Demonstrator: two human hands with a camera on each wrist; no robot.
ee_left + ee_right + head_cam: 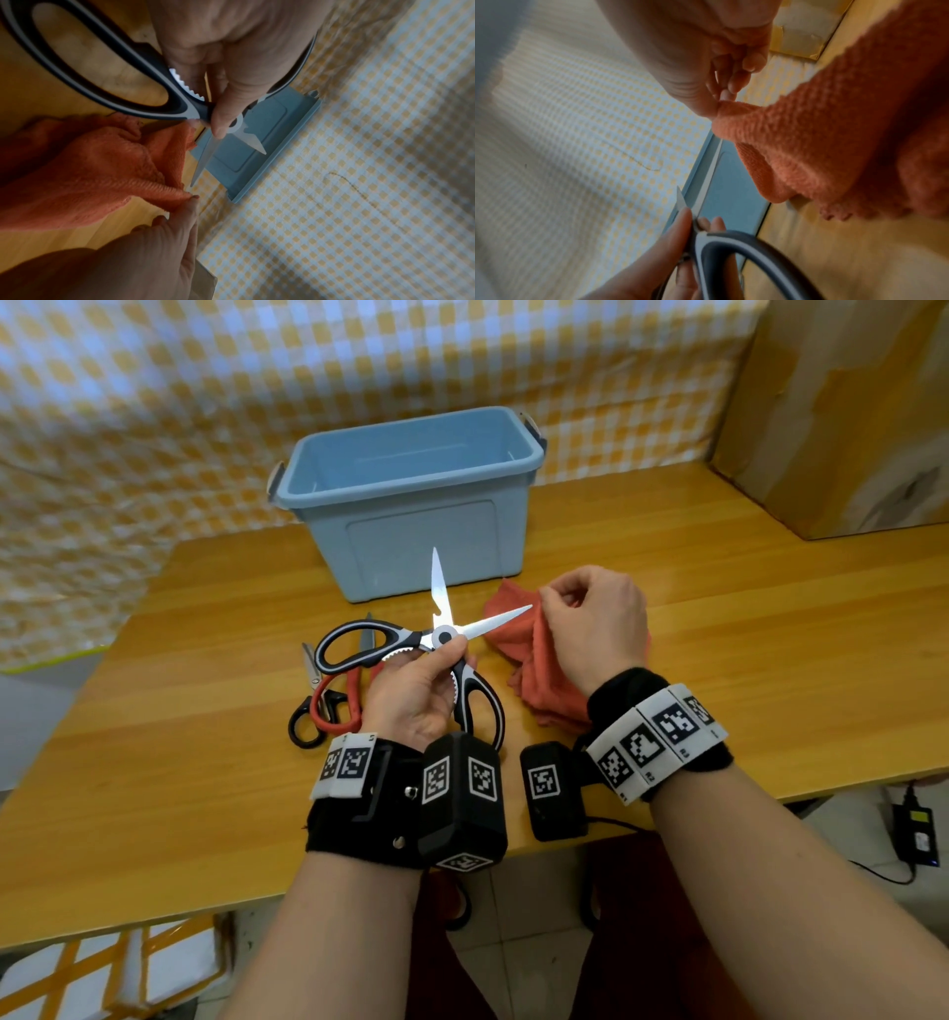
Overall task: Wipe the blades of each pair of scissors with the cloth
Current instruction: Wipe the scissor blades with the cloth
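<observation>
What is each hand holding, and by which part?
The left hand holds the open black-and-white scissors at the pivot, where the handles meet. The right hand pinches an edge of the orange cloth.

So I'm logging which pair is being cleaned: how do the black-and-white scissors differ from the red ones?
The black-and-white scissors are in the left hand, blades spread; the red scissors lie on the table, partly hidden. Handles differ: black-white versus red. Both have steel blades.
</observation>
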